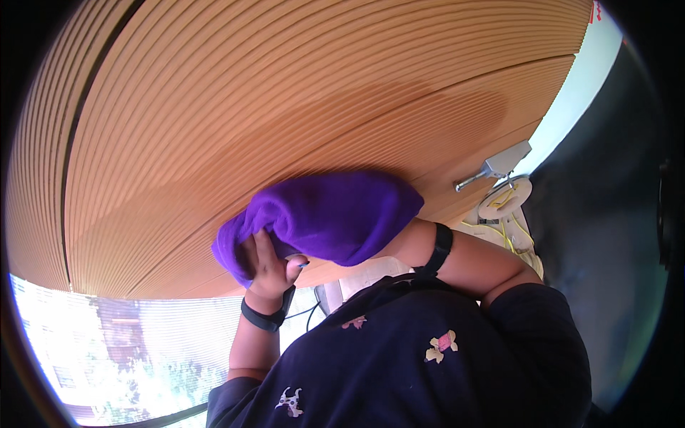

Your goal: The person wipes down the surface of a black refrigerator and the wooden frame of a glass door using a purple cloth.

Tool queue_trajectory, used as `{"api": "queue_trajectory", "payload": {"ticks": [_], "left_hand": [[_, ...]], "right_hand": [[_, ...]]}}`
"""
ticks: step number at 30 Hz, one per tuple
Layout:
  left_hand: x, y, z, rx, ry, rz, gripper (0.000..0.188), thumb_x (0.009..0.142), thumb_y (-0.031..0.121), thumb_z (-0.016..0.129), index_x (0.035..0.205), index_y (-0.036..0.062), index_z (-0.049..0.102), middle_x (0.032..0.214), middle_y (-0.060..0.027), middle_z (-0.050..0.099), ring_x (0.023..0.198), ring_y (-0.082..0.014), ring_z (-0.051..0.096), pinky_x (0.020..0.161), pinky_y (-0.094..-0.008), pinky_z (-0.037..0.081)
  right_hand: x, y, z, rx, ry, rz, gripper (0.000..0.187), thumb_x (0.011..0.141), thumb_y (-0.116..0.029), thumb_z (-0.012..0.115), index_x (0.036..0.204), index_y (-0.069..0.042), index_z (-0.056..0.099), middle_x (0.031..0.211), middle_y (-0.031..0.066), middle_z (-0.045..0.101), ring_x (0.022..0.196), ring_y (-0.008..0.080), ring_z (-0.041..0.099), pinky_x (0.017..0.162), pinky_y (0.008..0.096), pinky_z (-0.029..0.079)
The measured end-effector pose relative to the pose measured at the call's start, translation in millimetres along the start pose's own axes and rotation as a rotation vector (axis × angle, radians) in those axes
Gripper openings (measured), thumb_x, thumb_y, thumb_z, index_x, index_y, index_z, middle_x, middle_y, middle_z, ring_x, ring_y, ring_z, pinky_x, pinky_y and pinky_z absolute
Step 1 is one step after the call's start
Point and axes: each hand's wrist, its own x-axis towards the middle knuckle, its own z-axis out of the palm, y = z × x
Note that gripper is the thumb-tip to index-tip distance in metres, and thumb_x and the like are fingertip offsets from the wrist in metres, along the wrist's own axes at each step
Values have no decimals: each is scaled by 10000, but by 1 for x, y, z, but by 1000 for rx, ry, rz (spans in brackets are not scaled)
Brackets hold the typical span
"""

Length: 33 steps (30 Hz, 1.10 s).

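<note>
A thick purple cloth (335, 214) lies bunched against the ribbed, wood-coloured slatted surface (285, 93). My left hand (265, 265) grips its left end, fingers tucked into a fold and thumb standing apart on the near side. From the right, my right hand (398, 241) reaches under the cloth. Only its wrist side shows, and the fingers are covered. Each wrist wears a dark band.
A metal bracket or handle (492, 167) sticks out from the slatted surface at the right. Beyond it are a pale round piece (505, 198) and yellow cords (508, 232). Bright glazing (143, 357) fills the lower left, and a dark area (599, 214) lies at the far right.
</note>
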Motion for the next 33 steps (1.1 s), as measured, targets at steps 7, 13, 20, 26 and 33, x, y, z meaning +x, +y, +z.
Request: {"api": "queue_trajectory", "payload": {"ticks": [7, 13, 20, 26, 33], "left_hand": [[93, 57, -4, -48, -37, 58, 816, 709, 552, 556, 1214, -62, 373, 1179, -274, 419, 1105, -378, 413, 954, -421, 290], [167, 117, 34, -316, -95, 275, 878, 704, 585, 520, 1268, -50, 295, 1241, -248, 384, 1165, -381, 359, 970, -425, 270], [191, 173, 74, -316, 20, 443, 745, 730, 518, 526, 1286, 61, 331, 1247, -180, 395, 1140, -313, 396, 956, -390, 299], [203, 166, 65, -350, -23, 391, 726, 720, 504, 549, 1287, 102, 340, 1238, -159, 410, 1128, -300, 407, 950, -378, 308], [210, 139, 22, -447, 102, 290, 731, 677, 484, 612, 1234, 57, 405, 1200, -169, 442, 1103, -319, 423, 928, -388, 327]], "right_hand": [[-19, 10, -69, -565, 257, -87, 359, 800, -256, 512, 1084, -38, 494, 1133, 139, 474, 1057, 294, 448, 916, 379, 340], [-70, 48, -104, -579, 750, 28, 484, 835, -354, 467, 1191, -29, 426, 1218, 141, 426, 1154, 295, 361, 975, 385, 257], [-97, 61, -121, -665, 950, 227, 486, 842, -345, 460, 1187, -5, 418, 1202, 160, 434, 1124, 310, 388, 952, 383, 282], [-81, 61, -132, -722, 959, 225, 489, 848, -337, 454, 1184, 16, 412, 1189, 177, 441, 1098, 323, 411, 932, 381, 303], [-39, 40, -156, -817, 857, 128, 493, 855, -328, 447, 1180, 40, 404, 1174, 197, 449, 1068, 338, 438, 910, 380, 327]]}}
